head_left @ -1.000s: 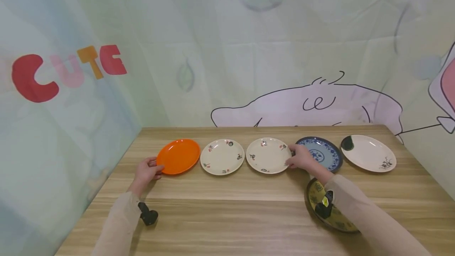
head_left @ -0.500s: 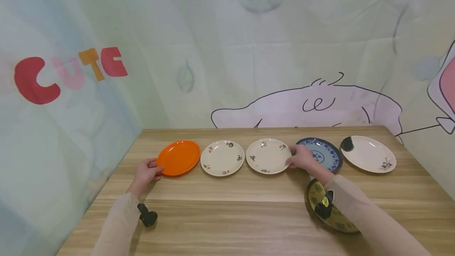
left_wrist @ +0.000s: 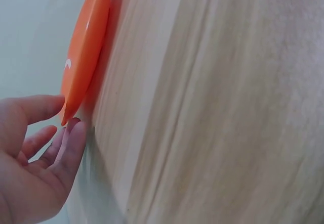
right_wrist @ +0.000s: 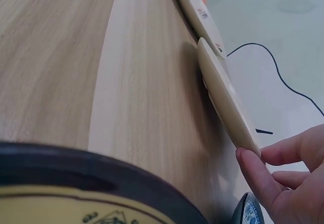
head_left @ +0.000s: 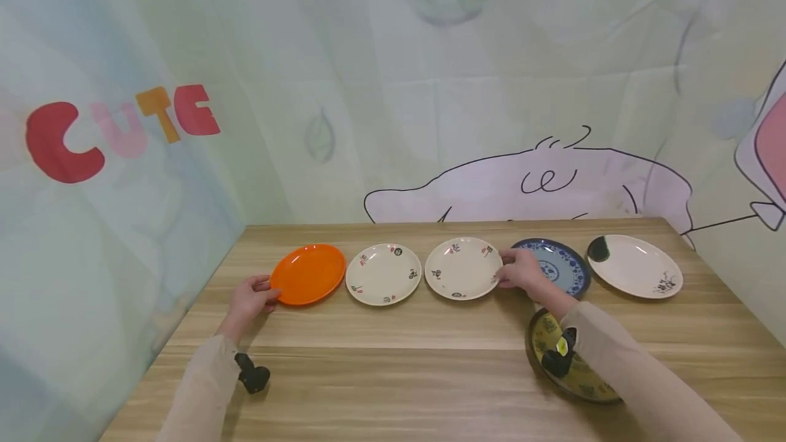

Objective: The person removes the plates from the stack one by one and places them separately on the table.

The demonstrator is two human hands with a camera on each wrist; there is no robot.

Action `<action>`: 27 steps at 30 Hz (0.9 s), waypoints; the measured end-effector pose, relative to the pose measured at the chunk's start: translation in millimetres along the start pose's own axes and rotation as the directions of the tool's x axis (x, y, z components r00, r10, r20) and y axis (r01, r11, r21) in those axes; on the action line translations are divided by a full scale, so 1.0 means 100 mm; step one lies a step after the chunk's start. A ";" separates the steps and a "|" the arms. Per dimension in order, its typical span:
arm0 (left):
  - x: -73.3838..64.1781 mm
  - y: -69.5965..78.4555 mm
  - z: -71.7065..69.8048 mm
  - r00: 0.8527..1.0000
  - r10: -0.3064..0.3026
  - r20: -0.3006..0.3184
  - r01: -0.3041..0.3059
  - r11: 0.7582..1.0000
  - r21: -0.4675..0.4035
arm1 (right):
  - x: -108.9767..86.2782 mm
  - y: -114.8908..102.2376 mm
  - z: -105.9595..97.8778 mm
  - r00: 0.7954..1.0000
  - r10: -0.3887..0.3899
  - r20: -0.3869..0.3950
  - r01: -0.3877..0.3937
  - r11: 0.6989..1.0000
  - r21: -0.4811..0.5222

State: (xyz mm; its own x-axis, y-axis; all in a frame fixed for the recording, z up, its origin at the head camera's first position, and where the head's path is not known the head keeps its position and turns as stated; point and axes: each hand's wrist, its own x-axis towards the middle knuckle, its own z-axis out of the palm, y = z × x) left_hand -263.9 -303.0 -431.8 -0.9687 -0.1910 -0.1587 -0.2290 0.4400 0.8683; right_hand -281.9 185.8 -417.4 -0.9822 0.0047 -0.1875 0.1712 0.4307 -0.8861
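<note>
In the head view, my left hand is at the left rim of an orange plate. The left wrist view shows the thumb on the rim's upper face and fingertips under its edge. My right hand pinches the right rim of a round white plate with small printed motifs. Seen from the right wrist, the thumb and a finger close on this rim, and a shadow lies beneath the plate. A matching white plate sits between the orange plate and the pinched one.
A blue patterned plate lies partly behind my right hand. Further right is an oval white plate with a dark green patch. Below my right forearm, a dark-rimmed yellow-green plate is partly covered by the sleeve. Curtains hang behind the wooden table.
The head view has tilted slightly, shifting the scene down. The pinched white plate sits a touch higher relative to its neighbours. Both hands keep their places at the rims.
</note>
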 end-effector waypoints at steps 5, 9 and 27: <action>-0.02 0.02 -0.05 1.000 0.013 -0.005 -0.013 0.999 0.030 | 0.01 -0.02 -0.02 1.000 0.016 0.007 -0.016 1.000 0.004; -0.02 0.06 -0.09 1.000 0.013 -0.016 -0.012 0.998 0.062 | 0.02 -0.02 -0.02 1.000 0.015 0.000 -0.015 1.000 0.015; 0.04 0.45 0.09 0.995 0.098 0.010 -0.099 0.987 0.124 | 0.06 -0.07 -0.02 1.000 0.031 -0.007 -0.030 0.998 0.057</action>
State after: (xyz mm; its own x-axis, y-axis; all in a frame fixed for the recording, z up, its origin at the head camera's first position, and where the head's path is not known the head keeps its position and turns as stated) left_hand -278.8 -275.6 -397.9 -0.9874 -0.1385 -0.0771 -0.1425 0.5625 0.8145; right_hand -289.1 185.2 -411.7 -0.9771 0.0242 -0.2115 0.2048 0.3785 -0.9027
